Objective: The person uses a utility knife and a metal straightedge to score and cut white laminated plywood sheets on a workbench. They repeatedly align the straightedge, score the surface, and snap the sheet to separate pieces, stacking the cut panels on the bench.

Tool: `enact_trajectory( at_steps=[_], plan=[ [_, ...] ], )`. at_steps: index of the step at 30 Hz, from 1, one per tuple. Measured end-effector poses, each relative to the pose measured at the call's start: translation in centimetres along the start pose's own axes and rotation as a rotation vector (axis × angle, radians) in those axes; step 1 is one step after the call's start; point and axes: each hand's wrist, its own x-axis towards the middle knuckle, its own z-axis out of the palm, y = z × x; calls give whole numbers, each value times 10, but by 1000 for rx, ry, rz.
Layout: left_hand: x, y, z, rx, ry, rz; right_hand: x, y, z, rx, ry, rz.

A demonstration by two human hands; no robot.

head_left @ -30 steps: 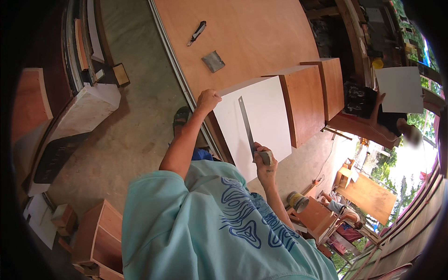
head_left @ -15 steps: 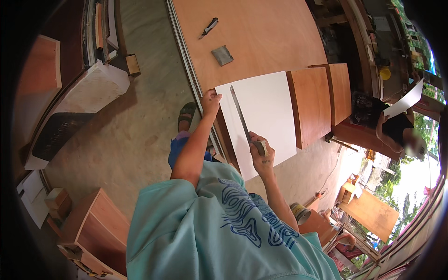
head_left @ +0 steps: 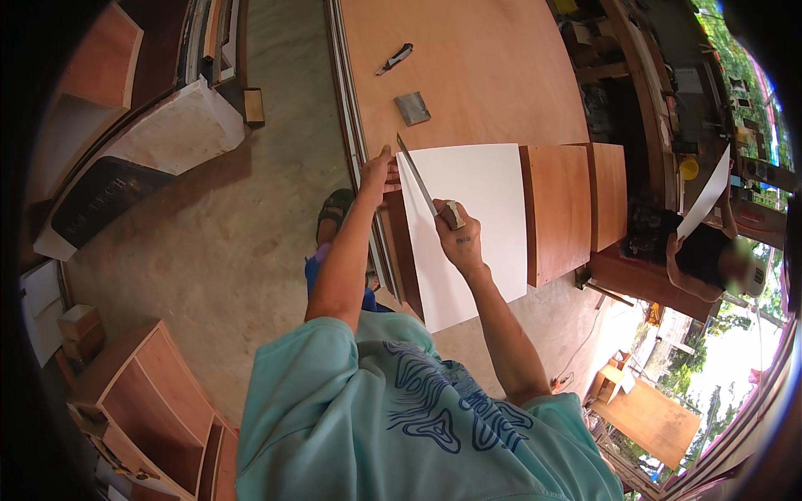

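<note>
**White sheet held and worked at the table edge**

Where the rough concrete floor (head_left: pixel 217 242) meets the shop's left side, an open plywood cabinet (head_left: pixel 142 401) lies with bare reddish shelves. Left hand (head_left: pixel 378 171): fingers spread flat, pressing the near-left corner of a smooth white rectangular sheet (head_left: pixel 472 225) at the metal-trimmed rim of the table (head_left: pixel 476 75), a broad matte orange-brown board. Right hand (head_left: pixel 459 238): closed around the pale handle of a long thin metal blade (head_left: pixel 416 177), which lies slanted across the sheet's left part, tip toward the upper corner. Farther up the table, apart from the sheet: a small grey square plate (head_left: pixel 412 108) and a dark utility knife (head_left: pixel 393 58). Right of the sheet, two glossy brown veneered panels (head_left: pixel 576 204) lie side by side. Far right, another person (head_left: pixel 697 250) holds a white sheet.
</note>
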Motion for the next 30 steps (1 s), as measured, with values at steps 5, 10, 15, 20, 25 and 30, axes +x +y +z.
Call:
enact_trajectory(
  at_steps=[5,10,15,20,25,30],
  plan=[
    [-8,16,3,78,-62,-82,4,6,11,-32,-19,38],
    [-8,29,10,177,-5,-83,9,4,14,-31,-8,64],
    [1,36,9,184,6,-77,25,-4,16,47,-14,143],
    [7,48,15,293,67,-123,32,-13,15,74,-22,210],
    [15,60,13,387,28,-134,33,-12,13,109,-52,226],
    [15,60,8,372,-1,-127,33,-15,12,80,-65,279]
  ],
)
